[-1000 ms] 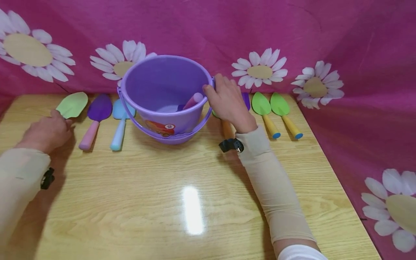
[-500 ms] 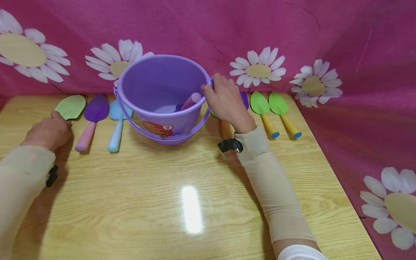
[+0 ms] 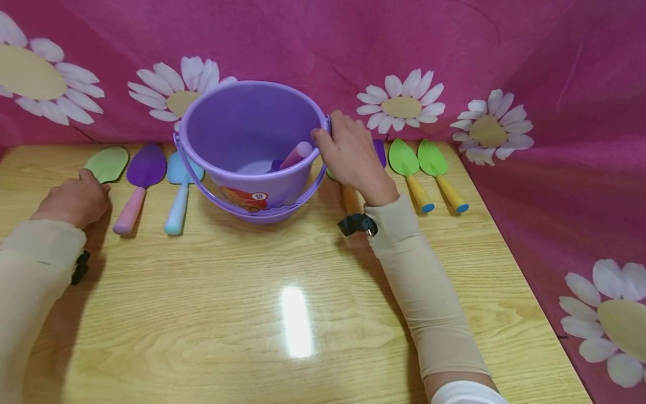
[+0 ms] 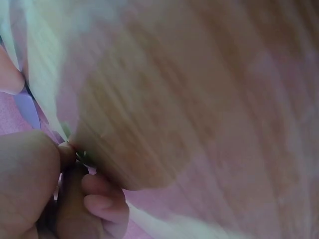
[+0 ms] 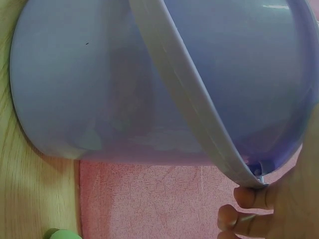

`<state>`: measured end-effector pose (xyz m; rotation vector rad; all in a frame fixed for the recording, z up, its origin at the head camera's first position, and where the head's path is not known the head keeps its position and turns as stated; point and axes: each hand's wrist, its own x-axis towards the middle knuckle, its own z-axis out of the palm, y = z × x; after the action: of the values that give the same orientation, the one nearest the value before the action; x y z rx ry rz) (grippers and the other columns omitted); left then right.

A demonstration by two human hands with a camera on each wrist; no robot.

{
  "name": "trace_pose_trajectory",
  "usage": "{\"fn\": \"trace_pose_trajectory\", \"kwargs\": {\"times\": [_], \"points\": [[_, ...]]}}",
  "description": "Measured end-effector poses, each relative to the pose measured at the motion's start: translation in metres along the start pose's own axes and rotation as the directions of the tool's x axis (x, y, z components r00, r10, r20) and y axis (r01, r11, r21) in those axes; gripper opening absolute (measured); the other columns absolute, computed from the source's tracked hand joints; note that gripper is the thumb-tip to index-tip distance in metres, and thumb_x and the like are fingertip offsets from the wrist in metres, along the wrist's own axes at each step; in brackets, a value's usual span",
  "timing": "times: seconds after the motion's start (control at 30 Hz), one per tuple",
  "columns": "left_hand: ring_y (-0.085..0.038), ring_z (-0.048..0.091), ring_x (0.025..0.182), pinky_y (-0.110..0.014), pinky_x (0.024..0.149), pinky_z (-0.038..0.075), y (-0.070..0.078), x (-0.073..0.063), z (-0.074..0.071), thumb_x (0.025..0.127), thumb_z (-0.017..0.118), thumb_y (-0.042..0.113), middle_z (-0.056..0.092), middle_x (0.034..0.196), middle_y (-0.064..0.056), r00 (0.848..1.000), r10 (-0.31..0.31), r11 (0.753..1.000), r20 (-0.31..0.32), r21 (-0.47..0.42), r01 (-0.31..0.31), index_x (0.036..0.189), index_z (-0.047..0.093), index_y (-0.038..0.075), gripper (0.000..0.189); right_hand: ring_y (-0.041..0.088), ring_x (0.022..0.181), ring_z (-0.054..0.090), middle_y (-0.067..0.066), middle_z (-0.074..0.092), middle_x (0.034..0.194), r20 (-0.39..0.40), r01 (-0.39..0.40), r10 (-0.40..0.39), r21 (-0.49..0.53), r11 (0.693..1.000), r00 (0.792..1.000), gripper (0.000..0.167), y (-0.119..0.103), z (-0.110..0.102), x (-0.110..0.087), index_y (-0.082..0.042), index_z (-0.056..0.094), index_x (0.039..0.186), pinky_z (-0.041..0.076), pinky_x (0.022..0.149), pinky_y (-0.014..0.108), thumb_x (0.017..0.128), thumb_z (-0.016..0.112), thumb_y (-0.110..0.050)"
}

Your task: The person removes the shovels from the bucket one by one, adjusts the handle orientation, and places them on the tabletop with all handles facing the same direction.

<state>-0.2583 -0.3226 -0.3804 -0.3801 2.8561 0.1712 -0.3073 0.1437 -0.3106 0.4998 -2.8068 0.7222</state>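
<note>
At the left of the head view, my left hand (image 3: 73,201) is curled over the handle end of a light green trowel (image 3: 107,163); the handle is hidden beneath it. Its curled fingers (image 4: 107,199) meet the thumb in the left wrist view. My right hand (image 3: 350,154) grips the rim of a purple bucket (image 3: 252,191), thumb over the edge and fingers outside, by the handle joint. The bucket stands upright on the table. A trowel with a pink handle (image 3: 296,155) leans inside it, its blade partly seen. The bucket handle (image 5: 189,94) hangs down in front.
A purple trowel with a pink handle (image 3: 130,210) and a blue trowel (image 3: 178,209) lie between the left hand and the bucket. Two green trowels with yellow handles (image 3: 420,193) lie right, others partly hidden by the right arm. A pink flowered cloth (image 3: 313,39) hangs behind the table (image 3: 202,314).
My left hand has shifted slightly right and closer over the light green trowel. The view has drifted a little. My right hand keeps its grip on the bucket rim.
</note>
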Motion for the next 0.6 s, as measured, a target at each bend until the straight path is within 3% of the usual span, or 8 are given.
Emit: {"fn": "trace_pose_trajectory", "kwargs": {"times": [0.6], "points": [[-0.071,0.051,0.108,-0.07,0.089,0.05,-0.0052,0.0009,-0.0095,0.103,0.027,0.035,0.044,0.121,-0.054,0.999,0.019,0.992,0.049,0.124,-0.025,0.133,0.023,-0.023,0.065,0.033,0.105,0.048,0.012,0.051,0.098,0.01,-0.007,0.007,0.0,1.0,1.0,0.04,-0.0009,-0.0002,-0.0011,-0.009,0.051,0.107,0.037,0.094,0.045,0.103,0.036,-0.046]]}}
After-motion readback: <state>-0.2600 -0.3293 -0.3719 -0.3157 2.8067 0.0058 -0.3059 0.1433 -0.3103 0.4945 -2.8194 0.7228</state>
